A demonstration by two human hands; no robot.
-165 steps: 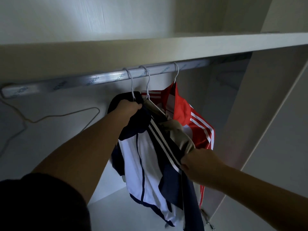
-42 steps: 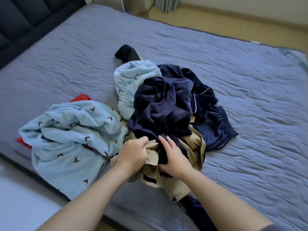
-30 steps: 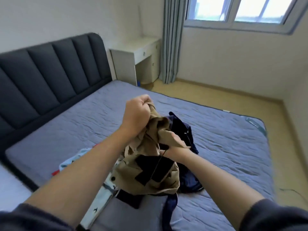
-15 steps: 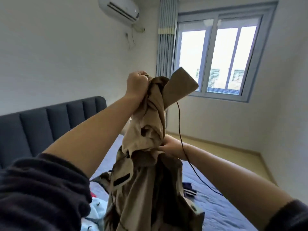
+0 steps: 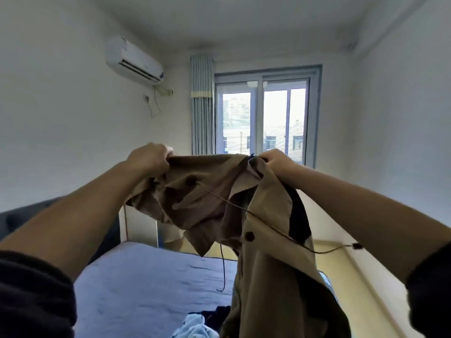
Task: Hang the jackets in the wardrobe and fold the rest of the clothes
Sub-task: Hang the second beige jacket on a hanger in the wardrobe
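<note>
Spread wider, jacket [image 5: 210, 203] seemingly stretched between fingers [image 5: 161, 155]

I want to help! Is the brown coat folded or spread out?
Spread out, not folded: left hand and right hand grip the tan cloth jacket at its top; it hangs loose.

One wide-angle camera, worn on the head, faces forward across the bed [image 5: 146, 276] toward the window [image 5: 263, 118]. The left hand [image 5: 148, 158] and right hand [image 5: 275, 162] appear close, mid-frame.
</note>
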